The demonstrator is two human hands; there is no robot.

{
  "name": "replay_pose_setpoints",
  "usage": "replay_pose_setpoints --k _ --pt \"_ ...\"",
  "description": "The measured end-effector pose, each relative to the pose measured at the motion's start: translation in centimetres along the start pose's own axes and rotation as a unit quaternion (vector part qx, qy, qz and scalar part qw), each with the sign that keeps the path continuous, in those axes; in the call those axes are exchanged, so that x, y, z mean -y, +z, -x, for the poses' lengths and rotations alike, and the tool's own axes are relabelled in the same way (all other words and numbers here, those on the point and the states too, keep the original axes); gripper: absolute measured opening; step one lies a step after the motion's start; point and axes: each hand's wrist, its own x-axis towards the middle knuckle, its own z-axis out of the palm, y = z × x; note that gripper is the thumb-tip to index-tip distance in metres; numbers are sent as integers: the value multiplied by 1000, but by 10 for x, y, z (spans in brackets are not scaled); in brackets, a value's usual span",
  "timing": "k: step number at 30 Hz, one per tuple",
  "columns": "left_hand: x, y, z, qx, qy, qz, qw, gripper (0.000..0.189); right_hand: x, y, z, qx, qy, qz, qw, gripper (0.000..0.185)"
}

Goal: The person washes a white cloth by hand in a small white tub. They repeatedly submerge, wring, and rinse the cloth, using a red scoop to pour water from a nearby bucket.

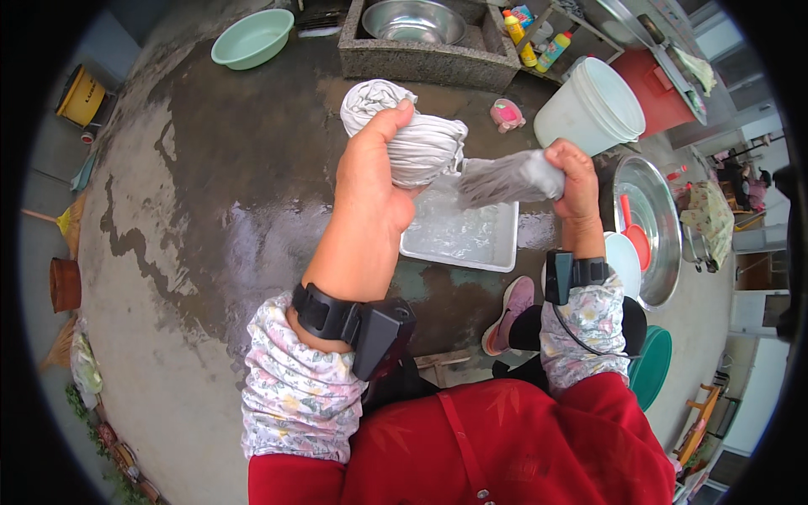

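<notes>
A light grey wet cloth (429,148) is stretched between my two hands, bunched and creased along its length. My left hand (379,170) grips the thick bundled part, its thumb on top. The other end, which looks blurred, is closed in the fist of my right hand (576,183). Below the cloth a white rectangular plastic basin (457,252) with water in it rests on the wet floor.
Beyond stands a stone sink (435,62) with a steel bowl (413,22). A green basin (252,39) lies at the upper left. To the right are a white bucket (584,104), a pink soap dish (507,115) and a large steel basin (666,252) with a red ladle (636,243).
</notes>
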Motion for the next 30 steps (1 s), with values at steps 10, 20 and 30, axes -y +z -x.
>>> replay_pose_setpoints --k 10,20,30 --pt "-7 -7 -5 23 -6 9 1000 43 0 38 -16 -50 74 144 986 12" --pt "-9 -8 -7 1 -5 3 1000 44 -95 0 6 -47 88 -55 993 18" --pt "3 -8 -16 -31 -17 -39 999 39 -254 -72 44 -73 187 532 823 29"
